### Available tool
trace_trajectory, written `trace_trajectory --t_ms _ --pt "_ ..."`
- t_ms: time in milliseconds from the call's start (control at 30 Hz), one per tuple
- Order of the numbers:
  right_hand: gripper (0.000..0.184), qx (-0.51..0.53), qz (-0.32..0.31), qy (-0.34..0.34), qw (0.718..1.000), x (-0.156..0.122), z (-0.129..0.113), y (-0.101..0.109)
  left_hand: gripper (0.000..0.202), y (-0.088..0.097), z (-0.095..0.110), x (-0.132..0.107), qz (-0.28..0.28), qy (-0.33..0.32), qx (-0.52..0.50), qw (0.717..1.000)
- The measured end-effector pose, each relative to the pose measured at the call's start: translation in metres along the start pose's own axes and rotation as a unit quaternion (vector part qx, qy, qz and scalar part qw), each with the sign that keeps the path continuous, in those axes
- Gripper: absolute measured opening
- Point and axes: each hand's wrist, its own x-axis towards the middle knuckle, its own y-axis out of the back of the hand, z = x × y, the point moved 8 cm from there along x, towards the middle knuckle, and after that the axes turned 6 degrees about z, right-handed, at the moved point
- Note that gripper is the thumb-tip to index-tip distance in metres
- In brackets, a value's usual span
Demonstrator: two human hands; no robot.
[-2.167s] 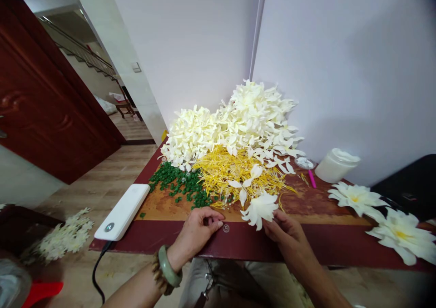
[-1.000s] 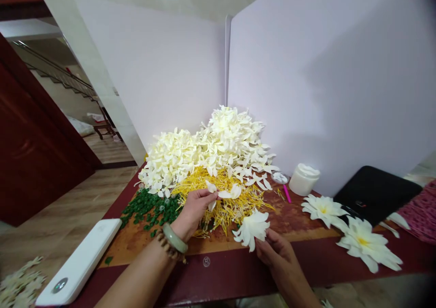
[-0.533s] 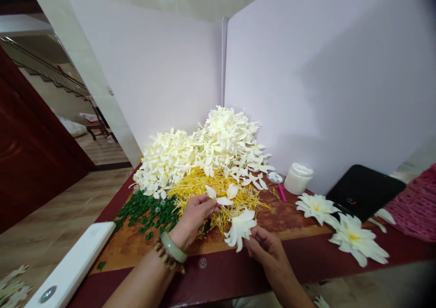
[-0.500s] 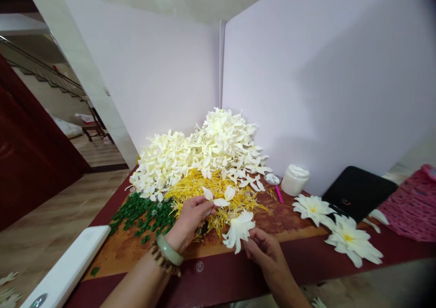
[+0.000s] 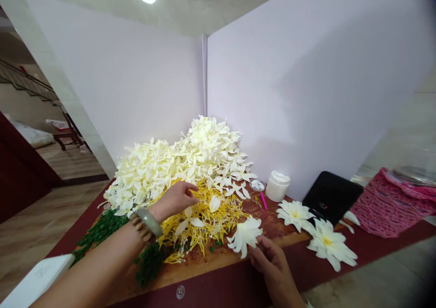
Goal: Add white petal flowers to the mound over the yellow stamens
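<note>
My right hand (image 5: 272, 265) pinches the base of a white artificial flower (image 5: 244, 237) near the table's front edge, its layered petals facing up and left. My left hand (image 5: 176, 200) is over the near side of a large heap of white petal pieces (image 5: 160, 162), above yellow stamen strands (image 5: 218, 221). Its thumb and forefinger are apart with nothing visible between them, and the other fingers are partly hidden. A white petal piece (image 5: 189, 221) lies on the strands just below this hand, and a single petal (image 5: 214, 204) rests to its right.
Two finished-looking white flowers (image 5: 329, 242) lie at the right by a black device (image 5: 332, 196) and a pink woven basket (image 5: 395, 203). A white jar (image 5: 278, 186), small dish (image 5: 257, 185) and pink pen-like stick (image 5: 264, 201) stand behind. Green pieces (image 5: 98, 231) and a white box (image 5: 37, 280) are left.
My left hand has let go of the white petal piece and moved left and up toward the petal heap. My right hand still holds the flower. The view has turned rightward.
</note>
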Motion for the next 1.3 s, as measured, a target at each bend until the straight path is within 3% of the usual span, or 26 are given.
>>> trace_trajectory --t_ms 67,200,300,400,500,600,733,833,933,1033,1300 --pt "0.025 0.009 0.015 0.009 1.0 0.0 0.003 0.004 0.029 -0.008 0.023 0.009 0.049 -0.004 -0.044 0.998" --pt "0.027 0.002 0.036 0.022 0.999 -0.002 0.004 0.01 0.012 -0.072 0.056 0.037 0.013 -0.014 -0.141 0.99" --pt "0.027 -0.007 0.053 0.025 0.998 -0.004 0.002 0.013 0.025 -0.111 0.059 0.06 0.019 -0.012 -0.168 0.985" --pt "0.025 -0.014 0.07 0.021 0.997 -0.004 0.001 0.015 0.026 -0.128 0.051 0.075 0.044 -0.005 -0.189 0.981" --pt "0.022 -0.001 0.067 0.015 0.998 -0.003 0.002 0.016 0.017 -0.123 0.046 0.079 0.062 0.011 -0.214 0.975" --pt "0.022 0.018 0.067 0.011 0.998 -0.001 0.005 0.017 0.008 -0.097 0.047 0.071 0.06 0.025 -0.246 0.967" --pt "0.022 0.048 0.058 -0.004 0.997 0.001 0.006 0.015 0.027 -0.047 0.039 0.037 0.057 0.014 -0.29 0.955" --pt "0.025 0.027 0.023 -0.004 0.999 0.0 0.0 0.006 0.033 -0.029 0.015 -0.001 0.035 0.04 -0.378 0.924" --pt "0.03 -0.015 0.004 -0.009 1.0 -0.004 -0.009 -0.005 0.027 -0.036 -0.013 -0.038 0.018 0.1 -0.465 0.88" --pt "0.032 -0.052 -0.02 -0.006 0.998 -0.009 -0.017 -0.019 0.024 -0.054 -0.027 -0.059 -0.012 0.133 -0.524 0.841" --pt "0.034 -0.034 -0.1 -0.063 0.992 -0.017 -0.006 -0.047 0.023 -0.063 -0.031 -0.069 -0.026 0.123 -0.578 0.806"
